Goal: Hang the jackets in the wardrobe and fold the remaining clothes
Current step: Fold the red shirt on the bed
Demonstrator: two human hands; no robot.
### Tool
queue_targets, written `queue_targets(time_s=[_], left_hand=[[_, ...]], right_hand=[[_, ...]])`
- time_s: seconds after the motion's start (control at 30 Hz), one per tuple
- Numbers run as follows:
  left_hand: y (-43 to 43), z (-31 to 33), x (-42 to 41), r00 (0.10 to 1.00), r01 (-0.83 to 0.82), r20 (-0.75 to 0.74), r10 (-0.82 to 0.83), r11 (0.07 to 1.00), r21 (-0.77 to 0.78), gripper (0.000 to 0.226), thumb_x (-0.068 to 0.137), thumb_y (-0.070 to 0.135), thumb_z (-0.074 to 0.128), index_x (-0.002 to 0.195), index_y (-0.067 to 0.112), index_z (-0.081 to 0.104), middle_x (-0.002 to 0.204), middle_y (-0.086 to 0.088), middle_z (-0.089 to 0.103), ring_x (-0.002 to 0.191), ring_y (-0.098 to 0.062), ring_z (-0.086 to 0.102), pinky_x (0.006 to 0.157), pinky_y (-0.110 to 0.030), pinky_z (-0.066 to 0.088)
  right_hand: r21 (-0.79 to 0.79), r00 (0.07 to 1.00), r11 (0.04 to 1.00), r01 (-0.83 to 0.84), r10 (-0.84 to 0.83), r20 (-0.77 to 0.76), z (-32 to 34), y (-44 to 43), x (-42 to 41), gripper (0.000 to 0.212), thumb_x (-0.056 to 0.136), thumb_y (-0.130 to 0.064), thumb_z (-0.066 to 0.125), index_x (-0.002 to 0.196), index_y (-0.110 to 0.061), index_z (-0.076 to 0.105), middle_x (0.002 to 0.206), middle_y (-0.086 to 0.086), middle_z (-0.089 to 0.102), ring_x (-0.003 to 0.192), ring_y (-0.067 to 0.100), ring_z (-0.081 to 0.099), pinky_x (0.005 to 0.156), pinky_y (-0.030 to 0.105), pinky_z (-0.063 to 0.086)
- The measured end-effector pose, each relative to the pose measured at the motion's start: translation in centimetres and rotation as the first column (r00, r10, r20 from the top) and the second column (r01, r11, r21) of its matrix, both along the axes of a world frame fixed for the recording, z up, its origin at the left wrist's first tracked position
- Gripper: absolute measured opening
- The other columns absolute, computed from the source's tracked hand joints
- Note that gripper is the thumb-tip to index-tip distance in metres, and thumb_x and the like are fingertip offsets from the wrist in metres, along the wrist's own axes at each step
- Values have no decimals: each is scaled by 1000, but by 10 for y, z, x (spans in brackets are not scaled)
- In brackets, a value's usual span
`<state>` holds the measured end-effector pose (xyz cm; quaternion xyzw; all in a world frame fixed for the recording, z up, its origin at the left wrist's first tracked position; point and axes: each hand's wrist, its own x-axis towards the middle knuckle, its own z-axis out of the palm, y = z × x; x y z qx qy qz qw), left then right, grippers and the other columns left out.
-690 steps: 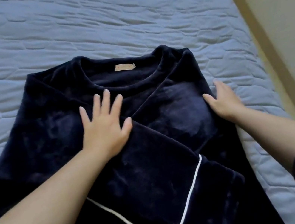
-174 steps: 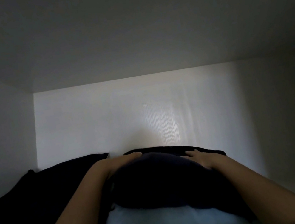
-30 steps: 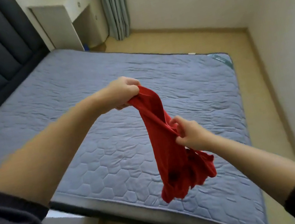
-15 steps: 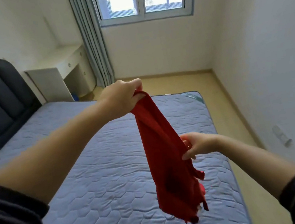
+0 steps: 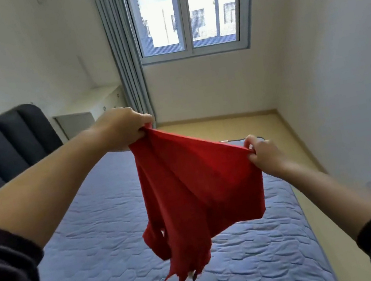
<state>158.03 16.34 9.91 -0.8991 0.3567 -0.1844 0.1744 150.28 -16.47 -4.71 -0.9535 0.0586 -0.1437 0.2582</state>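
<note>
A red garment [image 5: 196, 193] hangs in the air above the bed, stretched by its upper edge between both hands. My left hand [image 5: 123, 129] is closed on its left top corner, higher up. My right hand [image 5: 262, 154] pinches the right top corner, a little lower. The cloth sags in folds toward a ragged lower end, apart from the mattress. No wardrobe or jacket is in view.
The blue-grey quilted mattress [image 5: 102, 266] lies below, with a dark padded headboard [image 5: 0, 150] at the left. A white desk [image 5: 89, 107] and grey curtain [image 5: 124, 52] stand by the window [image 5: 186, 9]. Yellowish floor [image 5: 290, 136] runs along the right wall.
My right hand has moved to the right and up, spreading the red garment wide where it hung as a narrow strip. The view has tilted upward toward the window.
</note>
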Motion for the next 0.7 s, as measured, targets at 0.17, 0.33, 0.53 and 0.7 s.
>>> queue_targets(time_s=[0.17,0.33,0.53,0.7], left_hand=[[30,-20,14,993,-92,-70,90,995,-29,17,87,14,49,77,26,42,60,11,38,61,-18,44,53,-27,31],[53,-31,37,938,-308,-233,256,925,-223,17,87,9,44,76,19,53,73,-1,55,66,-19,51,54,-28,33],[33,-57,61,787,-543,-510,346,782,-307,24,81,2,36,77,15,56,69,-7,65,64,-24,65,64,-33,51],[34,-86,87,647,-724,-671,361,567,-393,33,80,-2,31,88,5,63,59,-15,68,57,-27,68,64,-32,57]], right_hand=[[-490,925,867,94,-258,-278,18,-5,15,22,84,-7,46,98,-16,60,107,8,63,97,28,60,70,29,46],[-364,784,886,288,-436,-441,5,-27,5,23,84,0,43,92,-10,62,90,6,70,76,20,69,67,23,46],[55,862,904,424,-384,-332,-3,-28,27,25,79,-1,39,83,-8,63,74,10,62,66,27,64,62,34,57],[288,864,826,485,-401,-306,-1,-34,39,34,76,1,35,92,-7,65,67,5,53,56,20,51,52,29,52]])
